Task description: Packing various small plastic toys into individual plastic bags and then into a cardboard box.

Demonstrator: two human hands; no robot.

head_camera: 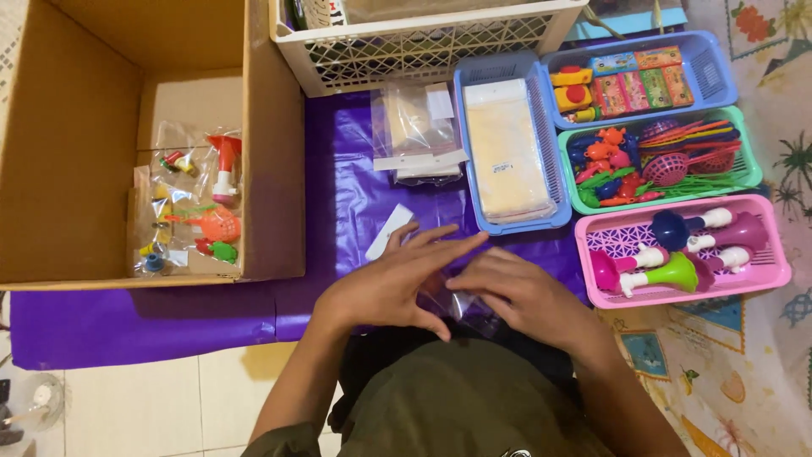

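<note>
A clear plastic bag [448, 298] lies on the purple sheet [338, 211], directly under both hands. The left hand [393, 283] rests flat on it, fingers extended and together. The right hand [516, 292] pinches the bag's edge, fingers closed on it. A pink basket [774, 275] of toy horns sits at right; a cardboard box [275, 169] at left.

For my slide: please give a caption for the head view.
Two hands press a clear bag beside toy baskets.
</note>
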